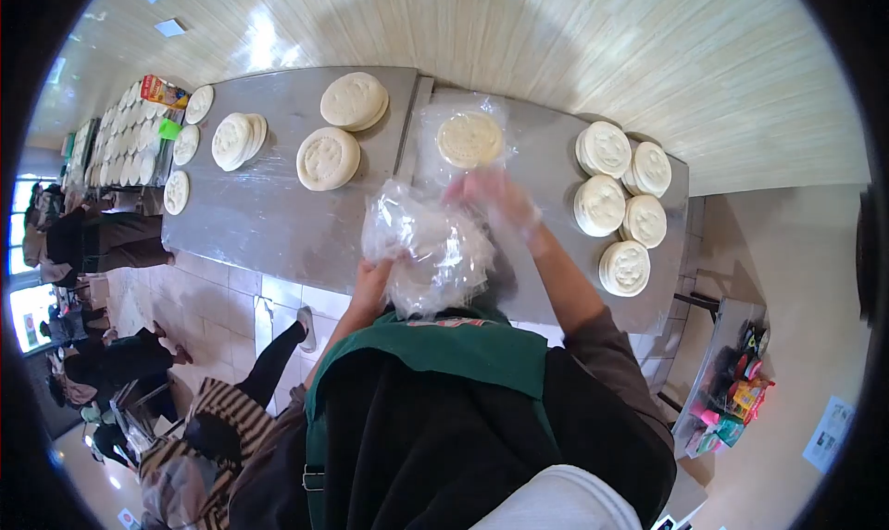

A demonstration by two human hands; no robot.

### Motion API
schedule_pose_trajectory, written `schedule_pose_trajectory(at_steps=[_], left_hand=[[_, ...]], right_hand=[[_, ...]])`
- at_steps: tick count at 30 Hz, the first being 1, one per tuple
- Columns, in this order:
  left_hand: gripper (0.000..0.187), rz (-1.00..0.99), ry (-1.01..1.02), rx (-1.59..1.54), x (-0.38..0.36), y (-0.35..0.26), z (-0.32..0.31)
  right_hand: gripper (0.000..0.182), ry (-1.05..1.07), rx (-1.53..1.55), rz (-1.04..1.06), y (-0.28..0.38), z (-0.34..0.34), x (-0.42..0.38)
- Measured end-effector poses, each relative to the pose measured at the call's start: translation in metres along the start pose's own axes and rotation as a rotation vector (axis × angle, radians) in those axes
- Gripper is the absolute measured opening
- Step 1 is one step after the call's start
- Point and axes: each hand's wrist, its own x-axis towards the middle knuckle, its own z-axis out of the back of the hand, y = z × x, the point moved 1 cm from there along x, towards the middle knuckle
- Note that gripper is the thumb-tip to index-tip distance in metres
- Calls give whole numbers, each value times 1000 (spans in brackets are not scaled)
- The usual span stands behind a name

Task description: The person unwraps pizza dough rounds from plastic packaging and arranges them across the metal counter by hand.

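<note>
A bunch of clear plastic bags (431, 252) is gripped by my left hand (375, 278) at its lower left, close to my apron. My right hand (495, 201) is blurred by motion, just below a round flat dough disc (469, 140) that lies on or in a clear plastic bag on the metal table (546, 132). Whether its fingers hold anything is not visible. Right of my right hand stand several stacks of dough discs (599, 206). To the left, two more stacks (328, 159) sit near the table's seam.
More discs (239, 141) lie toward the table's left end, beside a green object (169, 129). A person in striped clothing (218, 419) is at the lower left, and others stand farther left. A side shelf (732, 373) with colourful packages is at the right.
</note>
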Motion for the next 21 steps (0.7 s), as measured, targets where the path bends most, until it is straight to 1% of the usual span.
schedule_pose_trajectory(at_steps=[1,2,3,5,6,9,12,15,17,19,21], left_hand=[[36,-6,-10,6,-10,-10,-5],[38,-12,-20,13,-15,-16,-7],[38,4,20,50,-16,-13,-8],[39,30,101,123,-15,-9,-6],[39,40,137,158,-14,-7,-5],[40,70,216,263,-18,-5,4],[43,86,235,188,-26,-25,-9],[45,66,266,180,-26,-37,-17],[45,70,278,155,-23,-36,-18],[44,112,276,92,-16,-24,-11],[42,104,394,113,-11,-23,-7]], right_hand=[[58,-528,-245,-44,-24,33,33],[67,-715,-690,-190,-34,55,59],[76,-883,-1140,-339,-44,71,76],[81,-938,-1299,-511,-77,88,99],[83,-961,-1379,-594,-81,88,108],[88,-1034,-1564,-669,-87,88,118],[83,-900,-1317,-680,-65,87,112],[73,-848,-1073,-329,-73,97,93],[68,-1063,-698,-172,-60,86,65],[61,-1010,-165,-11,-68,110,23],[52,-875,309,115,-12,63,-21]])
